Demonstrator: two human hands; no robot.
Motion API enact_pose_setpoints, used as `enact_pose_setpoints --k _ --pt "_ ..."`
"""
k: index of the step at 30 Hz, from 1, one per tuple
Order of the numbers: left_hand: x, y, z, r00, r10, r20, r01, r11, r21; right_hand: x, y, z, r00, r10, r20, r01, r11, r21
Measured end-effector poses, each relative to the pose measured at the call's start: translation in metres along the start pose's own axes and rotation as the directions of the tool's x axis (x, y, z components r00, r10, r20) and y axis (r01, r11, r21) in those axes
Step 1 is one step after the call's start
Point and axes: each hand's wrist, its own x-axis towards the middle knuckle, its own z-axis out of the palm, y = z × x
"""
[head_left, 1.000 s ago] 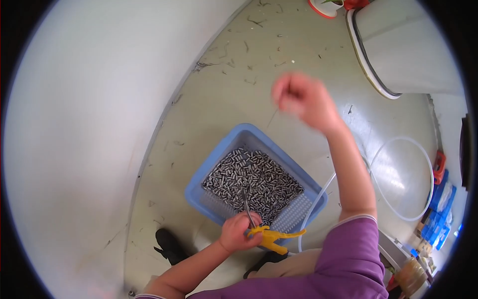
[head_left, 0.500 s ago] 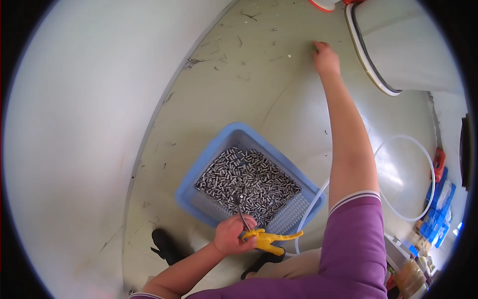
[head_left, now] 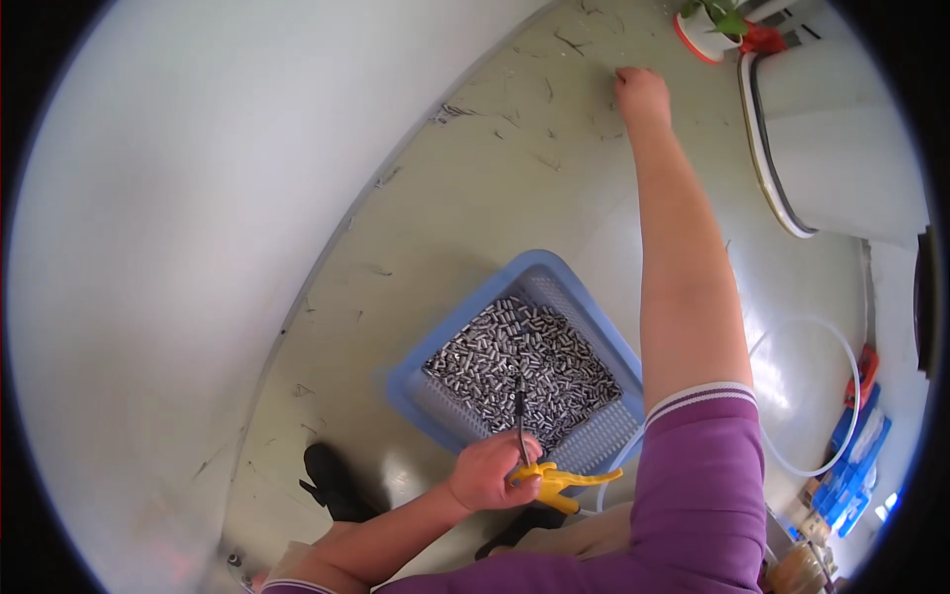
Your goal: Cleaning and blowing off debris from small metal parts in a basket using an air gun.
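Observation:
My left hand (head_left: 495, 473) is closed around a yellow air blow gun (head_left: 560, 481), its thin dark nozzle pointing over the basket. Below the nozzle, a blue plastic basket (head_left: 584, 279) with slotted sides stands on the floor. A layer of short, shiny metal cylinders (head_left: 529, 361) covers much of its bottom. My right arm is stretched far forward, and my right hand (head_left: 643, 97) is down at the floor, well beyond the basket. Its fingers are curled together. Whatever may be between them is hidden.
Dark wispy debris (head_left: 455, 111) lies scattered on the floor along a pale wall (head_left: 198, 198). At far right are a white rounded housing (head_left: 841, 139) and a potted plant (head_left: 708, 38). A clear hose (head_left: 859, 396) loops near blue bins (head_left: 856, 475).
The view has turned, so basket and floor debris appear farther right. My right hand has moved left across the floor, its fingers more curled. My left hand still holds the air blow gun.

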Motion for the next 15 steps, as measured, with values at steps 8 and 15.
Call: enact_pose_setpoints --k 8,15 --pt "-0.002 0.001 0.000 0.998 0.022 -0.055 -0.020 0.999 0.038 -0.005 -0.012 -0.004 0.981 0.133 0.144 -0.100 0.972 -0.214" --pt "-0.004 0.002 0.001 0.995 -0.092 0.036 0.090 0.994 0.057 -0.106 -0.057 -0.123 0.985 0.158 0.072 -0.159 0.653 0.740"
